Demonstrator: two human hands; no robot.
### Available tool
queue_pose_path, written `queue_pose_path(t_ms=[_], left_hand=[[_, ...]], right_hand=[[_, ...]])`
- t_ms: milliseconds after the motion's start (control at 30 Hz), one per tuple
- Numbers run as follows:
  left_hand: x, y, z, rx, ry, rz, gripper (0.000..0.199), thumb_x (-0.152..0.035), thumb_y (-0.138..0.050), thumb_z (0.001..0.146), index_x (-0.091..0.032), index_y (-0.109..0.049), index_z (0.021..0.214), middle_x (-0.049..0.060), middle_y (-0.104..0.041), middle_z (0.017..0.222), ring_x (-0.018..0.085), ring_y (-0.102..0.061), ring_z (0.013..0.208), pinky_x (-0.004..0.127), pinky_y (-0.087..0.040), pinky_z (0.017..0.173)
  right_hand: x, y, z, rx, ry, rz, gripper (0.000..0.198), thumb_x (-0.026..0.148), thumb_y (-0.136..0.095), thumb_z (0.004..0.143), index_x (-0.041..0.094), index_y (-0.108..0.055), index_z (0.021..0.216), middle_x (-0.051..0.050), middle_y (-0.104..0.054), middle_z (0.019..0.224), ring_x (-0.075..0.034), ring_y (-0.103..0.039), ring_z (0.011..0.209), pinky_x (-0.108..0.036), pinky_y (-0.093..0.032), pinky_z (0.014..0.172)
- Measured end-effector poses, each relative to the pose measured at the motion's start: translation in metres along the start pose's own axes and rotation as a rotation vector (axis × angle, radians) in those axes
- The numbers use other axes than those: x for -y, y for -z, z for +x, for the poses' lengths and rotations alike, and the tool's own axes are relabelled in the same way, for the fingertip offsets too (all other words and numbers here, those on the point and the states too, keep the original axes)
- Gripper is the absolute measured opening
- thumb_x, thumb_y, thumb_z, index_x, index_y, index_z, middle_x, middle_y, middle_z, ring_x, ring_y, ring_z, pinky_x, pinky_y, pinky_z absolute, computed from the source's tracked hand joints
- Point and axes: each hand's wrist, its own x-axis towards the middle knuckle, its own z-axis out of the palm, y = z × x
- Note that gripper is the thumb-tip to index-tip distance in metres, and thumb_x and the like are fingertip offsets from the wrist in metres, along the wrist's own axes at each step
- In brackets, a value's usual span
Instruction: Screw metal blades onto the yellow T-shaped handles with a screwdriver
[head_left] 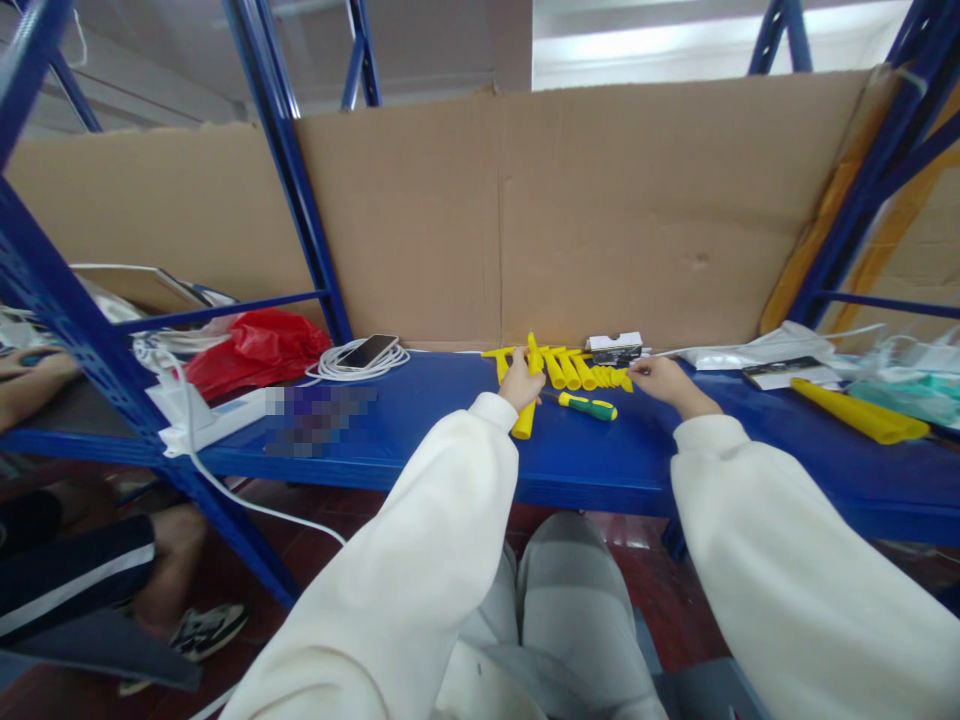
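My left hand (517, 378) is closed around a yellow plastic tube-like piece (523, 424), which sticks out above and below the fingers. Side by side behind it lie several similar yellow tube pieces (570, 372). At the right end of that row is a line of small yellow parts (611, 377). My right hand (664, 382) has its fingertips pinched together beside these small parts; whatever may be between them is too small to make out. A screwdriver (589, 405) with a green and yellow handle lies on the blue shelf top (442, 400), between my hands.
A small black and white box (615, 345) stands behind the row. Rightward are a large yellow cone-like piece (859, 410) and plastic bags (915, 385). Leftward lie a phone (369, 351), a coiled white cable (330, 364) and a red bag (259, 350). Another person's arm (37, 385) shows far left.
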Motion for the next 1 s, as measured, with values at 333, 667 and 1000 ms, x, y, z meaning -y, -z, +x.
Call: queue_pose_path(t_ms=[333, 667, 1000], left_hand=[[-0.001, 0.000, -0.003, 0.145, -0.160, 0.395, 0.062, -0.007, -0.051, 0.086, -0.014, -0.031, 0.145, 0.004, -0.066, 0.094, 0.006, -0.051, 0.043, 0.023, -0.052, 0.055], [0.000, 0.000, -0.002, 0.155, -0.098, 0.403, 0.069, -0.009, -0.053, 0.090, -0.016, -0.030, 0.154, 0.012, -0.068, 0.119, 0.006, -0.057, 0.048, 0.021, -0.055, 0.057], [-0.007, -0.005, -0.011, 0.195, 0.054, 0.273, 0.069, -0.007, -0.053, 0.090, -0.025, -0.032, 0.154, 0.010, -0.066, 0.118, 0.013, -0.072, 0.065, 0.022, -0.058, 0.055]], right_hand=[[0.035, -0.005, -0.015, 0.475, 0.390, 0.297, 0.045, 0.058, -0.073, 0.070, 0.018, -0.080, 0.089, -0.007, -0.078, 0.091, -0.026, -0.070, 0.084, -0.032, -0.053, 0.075], [0.030, -0.012, -0.010, 0.302, 0.402, 0.062, 0.022, 0.024, -0.071, 0.075, 0.019, -0.079, 0.095, -0.007, -0.078, 0.097, -0.026, -0.072, 0.088, -0.033, -0.055, 0.083], [0.014, -0.007, -0.005, -0.002, 0.272, -0.095, 0.031, 0.019, -0.071, 0.081, 0.022, -0.075, 0.111, -0.010, -0.078, 0.109, -0.027, -0.073, 0.099, -0.033, -0.055, 0.086]])
